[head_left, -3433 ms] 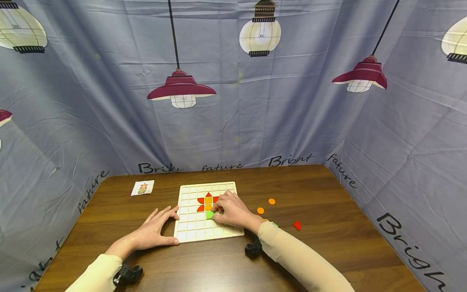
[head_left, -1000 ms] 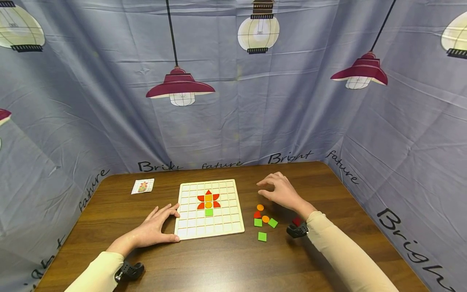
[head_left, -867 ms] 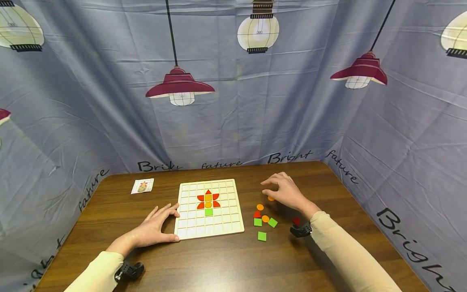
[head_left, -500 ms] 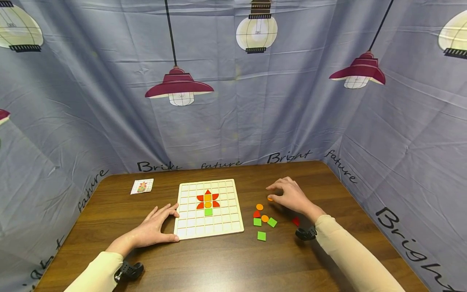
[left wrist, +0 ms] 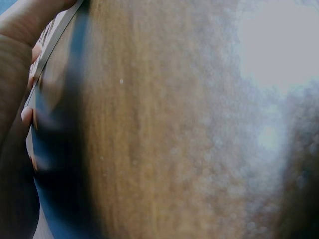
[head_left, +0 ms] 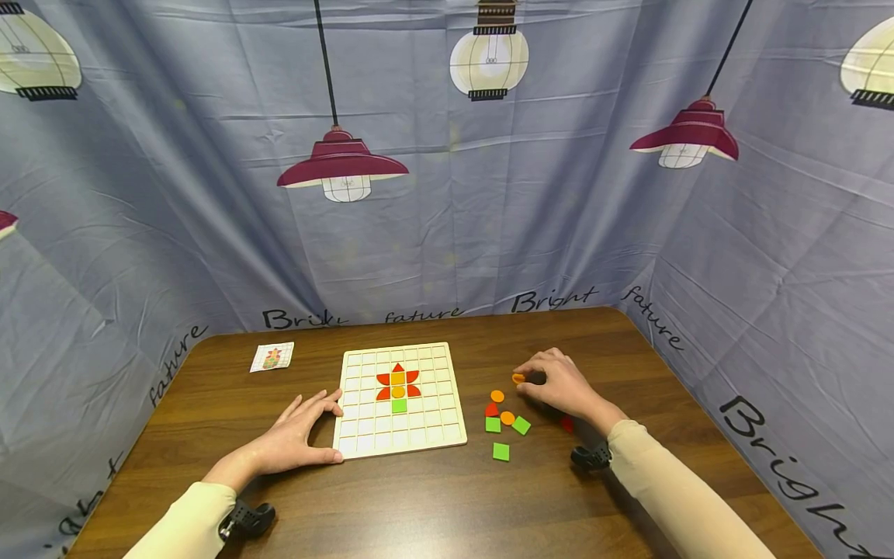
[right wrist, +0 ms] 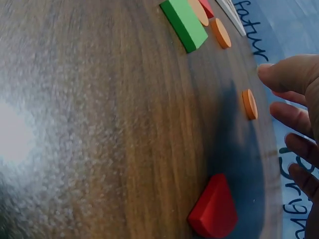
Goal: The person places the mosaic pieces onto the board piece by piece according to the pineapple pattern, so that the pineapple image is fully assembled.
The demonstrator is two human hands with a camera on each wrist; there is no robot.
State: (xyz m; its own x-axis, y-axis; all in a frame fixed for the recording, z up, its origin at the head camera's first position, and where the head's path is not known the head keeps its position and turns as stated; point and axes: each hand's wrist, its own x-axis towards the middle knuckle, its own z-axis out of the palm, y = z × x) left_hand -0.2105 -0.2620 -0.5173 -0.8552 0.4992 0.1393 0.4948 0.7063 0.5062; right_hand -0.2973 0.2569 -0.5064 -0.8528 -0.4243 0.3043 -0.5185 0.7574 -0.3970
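My left hand (head_left: 302, 441) lies at the left edge of a pale wooden grid board (head_left: 363, 435), fingertips along the rim and thumb near the front-left corner. On the board is a figure: a red triangle, red petal pieces, a yellow-orange square, a yellow-orange round piece and a green square (head_left: 399, 405). My right hand (head_left: 562, 386) hovers right of the board over an orange disc (head_left: 518, 379). In the right wrist view that disc (right wrist: 250, 104) lies flat on the table, with thumb and fingers spread apart close above it.
Loose pieces lie right of the board: orange discs (head_left: 497, 396), a red piece (head_left: 492, 409), several green squares (head_left: 500, 452) and a red wedge (right wrist: 214, 209) near my right wrist. A pattern card (head_left: 272, 356) lies back left. A blue curtain (head_left: 447, 256) surrounds the table.
My right hand has left the green square on the board, moved right, and come down towards the far orange disc. My left hand has stayed at the board's edge.
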